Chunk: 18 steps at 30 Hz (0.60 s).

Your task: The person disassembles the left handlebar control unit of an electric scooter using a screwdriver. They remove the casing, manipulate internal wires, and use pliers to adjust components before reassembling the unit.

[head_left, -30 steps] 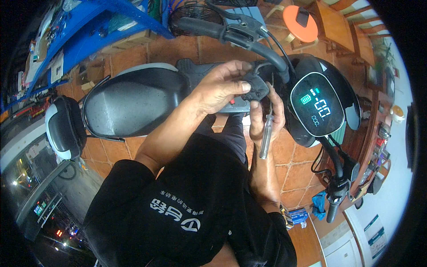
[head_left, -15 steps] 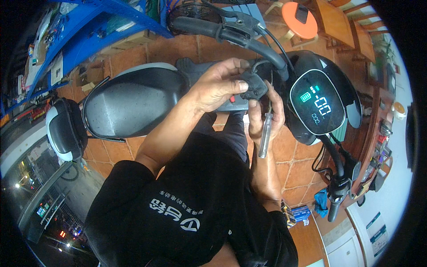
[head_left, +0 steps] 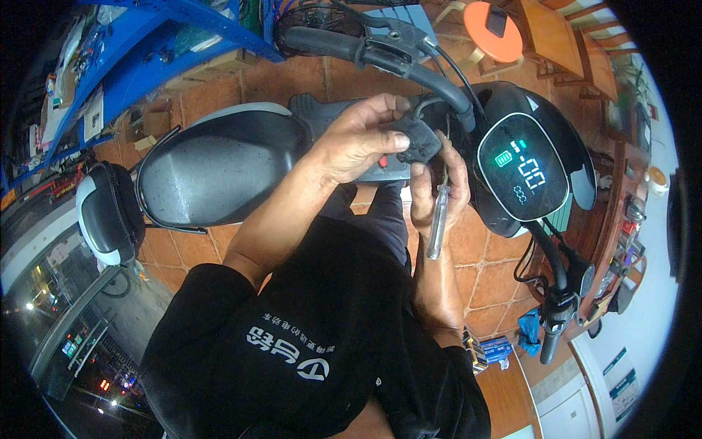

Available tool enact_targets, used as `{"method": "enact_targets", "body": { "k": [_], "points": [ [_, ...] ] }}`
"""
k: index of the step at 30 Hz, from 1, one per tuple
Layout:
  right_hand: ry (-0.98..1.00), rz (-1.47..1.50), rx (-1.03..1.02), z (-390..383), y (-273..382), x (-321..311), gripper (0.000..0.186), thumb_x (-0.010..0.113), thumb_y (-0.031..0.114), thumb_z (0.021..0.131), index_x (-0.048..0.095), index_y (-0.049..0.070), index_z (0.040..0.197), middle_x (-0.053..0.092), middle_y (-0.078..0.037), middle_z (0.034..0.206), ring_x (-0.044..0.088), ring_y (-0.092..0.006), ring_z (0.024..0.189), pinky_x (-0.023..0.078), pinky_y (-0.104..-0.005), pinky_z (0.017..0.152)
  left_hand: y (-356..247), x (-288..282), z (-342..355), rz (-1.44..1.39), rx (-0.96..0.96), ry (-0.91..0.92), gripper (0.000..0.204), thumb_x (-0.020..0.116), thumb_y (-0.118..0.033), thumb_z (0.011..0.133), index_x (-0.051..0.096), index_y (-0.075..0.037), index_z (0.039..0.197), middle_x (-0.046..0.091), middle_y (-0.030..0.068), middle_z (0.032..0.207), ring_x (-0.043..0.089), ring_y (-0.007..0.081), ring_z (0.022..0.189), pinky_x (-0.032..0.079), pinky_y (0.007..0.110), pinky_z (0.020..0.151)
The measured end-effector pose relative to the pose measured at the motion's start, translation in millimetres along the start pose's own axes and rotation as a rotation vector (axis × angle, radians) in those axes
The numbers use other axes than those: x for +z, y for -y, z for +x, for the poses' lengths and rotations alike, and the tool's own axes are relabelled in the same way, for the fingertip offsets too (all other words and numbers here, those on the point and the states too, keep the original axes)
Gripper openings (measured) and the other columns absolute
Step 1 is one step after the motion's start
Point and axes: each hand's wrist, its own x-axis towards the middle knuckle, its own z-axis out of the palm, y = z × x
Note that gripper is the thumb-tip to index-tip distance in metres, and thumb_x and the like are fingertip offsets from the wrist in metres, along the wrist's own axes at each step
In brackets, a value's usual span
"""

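Over the scooter's footboard area, my left hand pinches a small black plastic housing, thumb on its face and fingers behind. A black cable runs up from that piece toward the handlebar. My right hand holds a screwdriver with a clear handle, which hangs down along the palm. The thumb and fingers of that same hand also touch the housing's right edge. Where the screwdriver's tip lies is hidden. A small red part shows just below my left fingers.
The scooter's black seat lies to the left, its lit display to the right. Handlebar grips reach far and near right. A blue shelf stands far left, an orange stool at the back, a wooden counter right.
My right hand and the screwdriver have shifted very slightly to the right. My left hand keeps its hold on the housing.
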Motion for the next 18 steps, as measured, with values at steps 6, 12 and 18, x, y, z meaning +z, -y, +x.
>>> {"method": "enact_targets", "body": {
  "k": [6,12,18],
  "points": [
    [0.012,0.014,-0.034,-0.3,-2.8,2.7,0.045,0.068,0.016,0.086,0.054,-0.003,0.125,0.062,-0.014,0.114,0.061,-0.0206,0.103,0.050,-0.0312,0.089,-0.9,-2.3,-1.1,-0.028,0.005,0.020,0.050,0.070,-0.004,0.079,0.049,-0.003,0.125,0.057,0.0091,0.116,0.056,0.0204,0.110,0.044,0.037,0.100],
    [-0.049,-0.086,-0.132,4.6,4.0,6.1,0.041,0.069,0.013,0.081,0.058,-0.005,0.117,0.063,-0.017,0.101,0.062,-0.0238,0.091,0.050,-0.0335,0.080,-0.5,0.2,0.0,-0.025,0.040,0.014,0.047,0.071,-0.007,0.079,0.052,-0.002,0.121,0.058,0.0102,0.111,0.058,0.0190,0.105,0.046,0.034,0.097],
    [-0.051,-0.057,-0.118,4.4,3.5,6.4,0.041,0.069,0.012,0.080,0.058,-0.005,0.116,0.063,-0.017,0.100,0.063,-0.0236,0.089,0.050,-0.0331,0.080,-0.9,-1.9,0.3,-0.031,0.013,0.025,0.048,0.072,-0.008,0.079,0.051,-0.001,0.122,0.057,0.0107,0.111,0.057,0.0197,0.107,0.046,0.034,0.098]
  ]
}}
